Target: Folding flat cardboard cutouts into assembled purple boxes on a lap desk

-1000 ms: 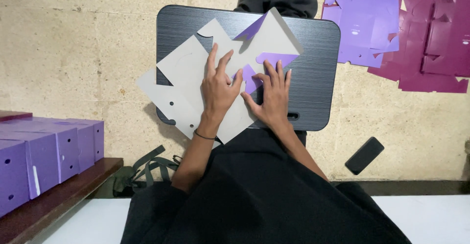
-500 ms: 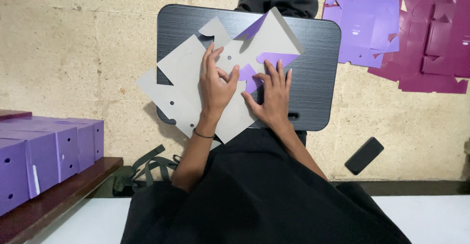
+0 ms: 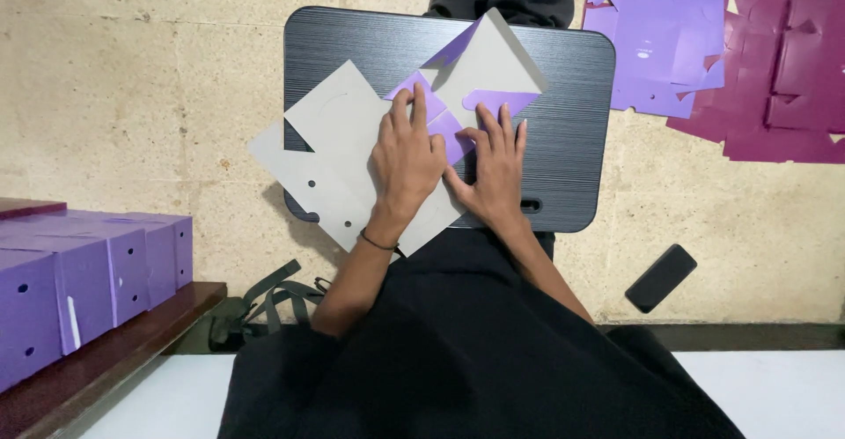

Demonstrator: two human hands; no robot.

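both hands (image 3: 409, 162) press grey-purple box blank (image 3: 352, 153) flat.

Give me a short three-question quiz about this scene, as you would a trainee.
1. True or false: both hands press flat on the cardboard sheet.
2. Which hand wears a thin wristband: left hand or right hand?
3. Where does the phone lie: A) on the black board, B) on the floor, C) on the purple boxes?

Key: 1 true; 2 left hand; 3 B.
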